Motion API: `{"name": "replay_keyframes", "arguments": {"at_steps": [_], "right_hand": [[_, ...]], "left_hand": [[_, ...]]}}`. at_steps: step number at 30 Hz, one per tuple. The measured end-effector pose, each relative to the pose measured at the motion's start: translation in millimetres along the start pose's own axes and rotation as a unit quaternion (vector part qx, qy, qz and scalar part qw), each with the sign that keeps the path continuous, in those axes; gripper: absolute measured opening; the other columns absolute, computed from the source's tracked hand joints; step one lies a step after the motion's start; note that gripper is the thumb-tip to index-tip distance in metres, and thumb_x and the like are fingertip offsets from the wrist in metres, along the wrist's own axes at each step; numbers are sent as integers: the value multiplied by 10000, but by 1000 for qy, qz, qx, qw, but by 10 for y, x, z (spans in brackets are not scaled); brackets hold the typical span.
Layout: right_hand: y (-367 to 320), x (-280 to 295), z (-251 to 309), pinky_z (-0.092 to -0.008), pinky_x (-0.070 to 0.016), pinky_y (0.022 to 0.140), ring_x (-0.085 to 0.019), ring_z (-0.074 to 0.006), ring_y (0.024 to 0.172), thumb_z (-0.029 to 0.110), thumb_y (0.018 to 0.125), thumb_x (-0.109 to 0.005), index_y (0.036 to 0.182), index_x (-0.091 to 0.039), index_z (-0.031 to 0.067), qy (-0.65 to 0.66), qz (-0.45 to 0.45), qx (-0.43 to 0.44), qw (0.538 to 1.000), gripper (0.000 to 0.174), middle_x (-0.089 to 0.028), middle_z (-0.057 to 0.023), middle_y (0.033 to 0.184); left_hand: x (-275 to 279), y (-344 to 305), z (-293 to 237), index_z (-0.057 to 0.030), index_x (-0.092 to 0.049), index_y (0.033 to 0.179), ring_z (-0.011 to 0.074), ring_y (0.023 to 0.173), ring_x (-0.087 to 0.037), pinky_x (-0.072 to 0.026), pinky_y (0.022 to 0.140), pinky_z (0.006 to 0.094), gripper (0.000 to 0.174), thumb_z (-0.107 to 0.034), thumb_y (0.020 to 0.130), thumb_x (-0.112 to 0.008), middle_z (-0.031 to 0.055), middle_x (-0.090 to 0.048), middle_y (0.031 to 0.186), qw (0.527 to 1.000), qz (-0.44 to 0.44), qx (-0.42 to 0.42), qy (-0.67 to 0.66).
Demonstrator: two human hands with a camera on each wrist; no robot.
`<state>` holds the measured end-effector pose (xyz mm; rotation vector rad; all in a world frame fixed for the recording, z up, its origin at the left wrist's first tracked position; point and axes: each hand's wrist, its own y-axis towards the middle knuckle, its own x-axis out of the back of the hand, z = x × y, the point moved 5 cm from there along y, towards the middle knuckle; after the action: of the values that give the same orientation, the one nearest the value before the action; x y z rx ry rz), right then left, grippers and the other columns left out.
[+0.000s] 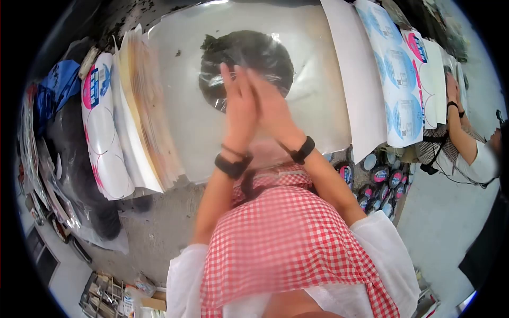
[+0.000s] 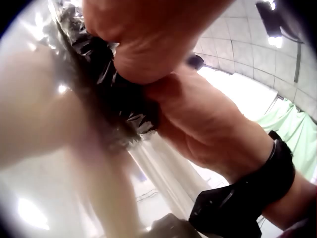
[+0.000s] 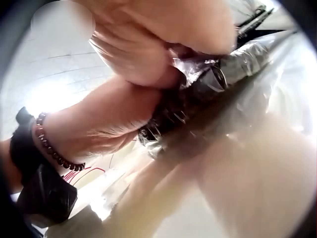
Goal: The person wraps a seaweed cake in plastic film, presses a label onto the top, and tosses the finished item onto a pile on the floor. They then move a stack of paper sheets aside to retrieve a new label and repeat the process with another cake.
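Observation:
A flat, round, dark green-black bundle in clear shiny plastic (image 1: pixel 265 47) lies on a pale, glossy work surface (image 1: pixel 318 106). My left hand (image 1: pixel 241 116) and right hand (image 1: pixel 273 103) lie side by side over its near part, fingers straight and pointing away from me. Both palms press down on the plastic, which crinkles under the heels of the hands in the two wrist views. Part of the bundle is hidden beneath them. The left wrist view shows the right hand (image 2: pixel 198 114) against the dark plastic (image 2: pixel 114 84); in the right wrist view the left hand (image 3: pixel 109 116) touches it too.
Left of the surface lie stacked paper sheets (image 1: pixel 143 106) and a printed roll of film (image 1: pixel 101 132). Right of it are white sheets (image 1: pixel 350 69) and blue round labels (image 1: pixel 400 74). Several round packs (image 1: pixel 379 175) lie lower right; another person's arm (image 1: pixel 458 127) shows beyond.

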<state>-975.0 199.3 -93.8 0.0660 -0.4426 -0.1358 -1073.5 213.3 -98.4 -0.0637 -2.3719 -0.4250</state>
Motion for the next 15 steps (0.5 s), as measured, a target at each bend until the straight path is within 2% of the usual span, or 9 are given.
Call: {"name": "replay_keyframes", "arguments": {"at_steps": [3, 4, 6, 8, 9, 10, 13, 14, 15], "right_hand": [[118, 32, 33, -382, -445, 929, -472, -402, 1170, 73, 795, -621, 1255, -524, 42, 29, -14, -16, 999, 471, -438, -237, 1321], [134, 29, 81, -390, -446, 924, -473, -404, 1158, 68, 792, -614, 1241, -513, 25, -129, -27, 76, 988, 462, -440, -239, 1313], [116, 81, 409, -433, -445, 900, -479, -415, 1105, 59, 788, -597, 1185, -478, -16, -407, -115, 203, 883, 422, -457, -240, 1274], [92, -2, 231, -454, -439, 898, -481, -414, 1086, 57, 777, -606, 1171, -489, -8, -362, -105, 203, 904, 416, -476, -236, 1246], [101, -44, 126, -465, -436, 897, -481, -414, 1076, 57, 772, -611, 1164, -494, -4, -339, -102, 204, 913, 414, -486, -234, 1232], [131, -63, 19, -472, -430, 902, -482, -411, 1087, 66, 746, -642, 1164, -494, 2, -179, -48, 195, 963, 448, -509, -238, 1205], [278, -9, -16, -458, -436, 904, -479, -408, 1097, 86, 714, -678, 1118, -505, 3, -113, 12, 20, 993, 446, -521, -235, 1193], [329, -9, 56, -446, -431, 897, -492, -389, 1072, 125, 698, -704, 1067, -519, 13, -223, 59, 92, 969, 428, -534, -226, 1159], [375, 65, 161, -442, -425, 897, -498, -377, 1059, 136, 697, -710, 1059, -522, 17, -279, 9, 143, 950, 425, -542, -212, 1142]], "left_hand": [[-2, 11, 45, 14, -540, 1230, 390, 1129, -536, -379, 1009, 441, 388, -8, 844, -570, 359, -201, 1442, 997, 11, 20, -79], [-7, -12, 34, -17, -605, 1124, 401, 1183, -488, -390, 993, 428, 283, -78, 848, -591, 309, -303, 1418, 995, 18, -55, 81], [167, 70, -144, -51, -621, 1107, 408, 1233, -435, -397, 973, 423, 266, -106, 849, -592, 267, -364, 1400, 977, -78, -29, 197], [195, 53, -161, -93, -627, 1112, 417, 1227, -402, -409, 936, 424, 273, -112, 841, -606, 186, -484, 1299, 967, -76, -21, 242], [164, 26, -95, -94, -625, 1118, 404, 1185, -422, -411, 922, 426, 281, -114, 839, -613, 182, -492, 1264, 981, -74, -15, 179], [112, -1, -19, -96, -624, 1125, 391, 1143, -441, -413, 908, 428, 289, -116, 837, -619, 179, -500, 1230, 991, -72, -12, 113], [90, 52, 90, -81, -599, 1150, 354, 998, -475, -416, 859, 441, 320, -125, 835, -636, 159, -520, 1098, 998, -49, 13, 41], [130, 122, 98, -72, -592, 1153, 356, 997, -477, -414, 856, 446, 322, -126, 838, -634, 161, -522, 1098, 997, -11, 9, 74], [171, 175, 99, -63, -584, 1157, 358, 996, -478, -411, 854, 452, 325, -127, 842, -631, 163, -525, 1099, 994, 31, 8, 106]]}}
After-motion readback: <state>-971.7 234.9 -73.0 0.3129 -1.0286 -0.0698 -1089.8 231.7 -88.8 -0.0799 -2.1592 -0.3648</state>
